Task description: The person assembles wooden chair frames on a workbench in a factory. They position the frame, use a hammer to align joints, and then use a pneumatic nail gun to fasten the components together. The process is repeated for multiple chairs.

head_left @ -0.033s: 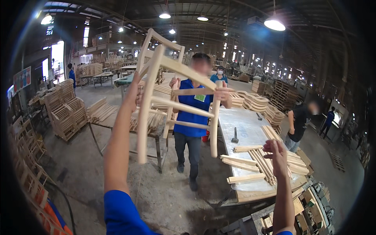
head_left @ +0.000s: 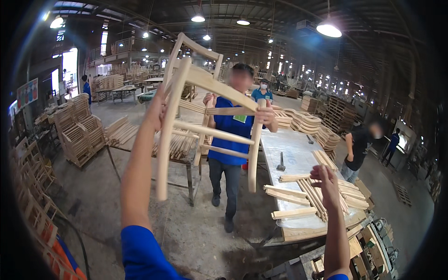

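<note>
A pale, unfinished wooden chair frame [head_left: 219, 87] hangs tilted in the air before me, its backrest up at the left and its legs pointing down. My left hand [head_left: 157, 109] is closed on it at the left, beside the near leg; that leg partly hides my fingers. Across from me, a person in a blue shirt [head_left: 228, 142] grips the frame with both hands, one [head_left: 266, 114] at the right leg's top. My right hand [head_left: 325, 183] is raised above the right-hand table, apart from the chair, fingers loosely bent and apart with nothing in them.
On the plastic-covered table [head_left: 291, 156] lie wooden sticks [head_left: 313, 193] and a hammer [head_left: 280, 161]. Another table with wood pieces [head_left: 175, 144] stands behind the chair. Stacked chair parts [head_left: 77, 128] line the left. A person in black [head_left: 358, 147] stands at the right.
The chair frame has tilted slightly, its near leg shifting down and to the left. My left hand has moved a little left with it. My right hand stays almost in place.
</note>
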Demonstrator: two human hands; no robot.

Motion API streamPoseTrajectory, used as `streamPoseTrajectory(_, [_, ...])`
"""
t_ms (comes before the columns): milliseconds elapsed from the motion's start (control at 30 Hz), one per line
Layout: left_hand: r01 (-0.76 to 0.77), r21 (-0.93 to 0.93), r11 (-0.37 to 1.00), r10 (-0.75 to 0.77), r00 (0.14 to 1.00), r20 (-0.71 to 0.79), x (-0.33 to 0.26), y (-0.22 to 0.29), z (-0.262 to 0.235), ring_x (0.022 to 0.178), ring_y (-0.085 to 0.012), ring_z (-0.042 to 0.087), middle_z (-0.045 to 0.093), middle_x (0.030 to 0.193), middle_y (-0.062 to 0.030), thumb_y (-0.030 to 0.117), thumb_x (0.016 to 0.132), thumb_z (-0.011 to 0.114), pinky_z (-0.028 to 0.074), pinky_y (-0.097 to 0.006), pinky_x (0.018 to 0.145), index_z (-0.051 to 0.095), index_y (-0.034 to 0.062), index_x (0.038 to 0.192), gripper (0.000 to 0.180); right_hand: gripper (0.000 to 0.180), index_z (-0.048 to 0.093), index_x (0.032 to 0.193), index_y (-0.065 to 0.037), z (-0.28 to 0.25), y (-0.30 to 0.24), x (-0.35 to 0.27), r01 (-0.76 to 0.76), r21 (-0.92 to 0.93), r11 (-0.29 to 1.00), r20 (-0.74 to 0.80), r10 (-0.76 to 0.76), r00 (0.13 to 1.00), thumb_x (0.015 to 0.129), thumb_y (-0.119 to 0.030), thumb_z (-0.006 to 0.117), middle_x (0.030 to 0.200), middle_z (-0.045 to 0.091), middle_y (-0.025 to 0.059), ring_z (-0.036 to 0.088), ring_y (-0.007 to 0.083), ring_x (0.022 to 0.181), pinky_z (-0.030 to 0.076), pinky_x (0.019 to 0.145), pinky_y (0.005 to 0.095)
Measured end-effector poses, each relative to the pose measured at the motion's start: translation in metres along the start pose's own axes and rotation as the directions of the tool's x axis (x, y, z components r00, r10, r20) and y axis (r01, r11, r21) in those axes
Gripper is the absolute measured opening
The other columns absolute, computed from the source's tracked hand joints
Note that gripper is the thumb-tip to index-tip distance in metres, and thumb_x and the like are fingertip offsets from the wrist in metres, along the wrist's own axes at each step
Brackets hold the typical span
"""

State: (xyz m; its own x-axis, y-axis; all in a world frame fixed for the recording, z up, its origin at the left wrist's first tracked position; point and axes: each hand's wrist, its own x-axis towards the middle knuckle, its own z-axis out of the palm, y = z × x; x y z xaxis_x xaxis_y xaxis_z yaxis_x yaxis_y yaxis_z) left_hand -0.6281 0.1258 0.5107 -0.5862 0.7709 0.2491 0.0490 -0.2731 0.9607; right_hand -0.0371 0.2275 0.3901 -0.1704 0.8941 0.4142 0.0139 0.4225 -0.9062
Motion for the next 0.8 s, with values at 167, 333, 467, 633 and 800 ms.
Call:
streamPoseTrajectory(167, [0.133,-0.224,0.965,-0.096,0.981,0.17,-0.015,-0.018,-0.017,0.101,-0.0382,0.072,0.067,0.116,-0.0264,0.08,0.089,0.057,0.065,-0.049,0.084,0.052,-0.0038,0.142,0.099,0.069,0.065,0.125,-0.002,0.045,0.066,0.057,-0.311,0.052,0.949,0.178,0.298,0.938,0.106,-0.065,0.043,0.12,0.07,0.0155,0.066,0.0257,0.111,0.055,0.09,0.0422])
streamPoseTrajectory(333, [-0.024,-0.233,0.972,0.059,0.987,0.146,-0.043,0.014,-0.111,0.096,-0.0313,0.072,0.069,0.105,-0.0214,0.056,0.093,0.071,0.063,-0.044,0.082,0.056,-0.0039,0.136,0.075,0.073,0.066,0.122,0.0,0.102,0.085,0.082,-0.142,0.156,0.977,0.1,0.128,0.987,0.107,-0.067,0.04,0.11,0.072,0.0159,0.069,0.025,0.096,0.056,0.085,0.0421])
streamPoseTrajectory(467, [-0.008,-0.201,0.98,0.024,0.997,0.075,-0.127,-0.036,-0.141,0.08,-0.0151,0.066,0.062,0.087,-0.0099,0.04,0.093,0.075,0.058,-0.027,0.07,0.064,-0.0006,0.123,0.052,0.08,0.064,0.127,0.001,0.155,0.069,0.092,-0.457,0.168,0.873,0.533,0.31,0.787,0.105,-0.071,0.039,0.11,0.073,0.0178,0.071,0.0277,0.101,0.057,0.087,0.0413])
streamPoseTrajectory(633, [0.207,-0.212,0.955,-0.243,0.957,-0.159,-0.204,-0.05,-0.097,0.052,-0.0072,0.049,0.056,0.071,0.0006,0.037,0.094,0.068,0.043,-0.019,0.049,0.061,0.0095,0.093,0.028,0.066,0.064,0.125,-0.005,0.194,0.081,0.083,-0.918,0.192,0.346,0.95,0.17,0.263,0.099,-0.065,0.058,0.107,0.073,0.0215,0.074,0.024,0.082,0.065,0.07,0.0388])
streamPoseTrajectory(800, [0.182,-0.32,0.93,-0.222,0.971,-0.09,-0.304,-0.054,-0.107,0.05,-0.0119,0.05,0.053,0.073,-0.0019,0.037,0.098,0.061,0.047,-0.024,0.044,0.053,0.007,0.101,0.031,0.05,0.055,0.128,-0.008,0.183,0.075,0.035,-0.741,0.191,0.644,0.932,0.119,0.344,0.097,-0.042,0.073,0.087,0.064,0.0061,0.058,0.0086,0.062,0.049,0.052,0.0233])
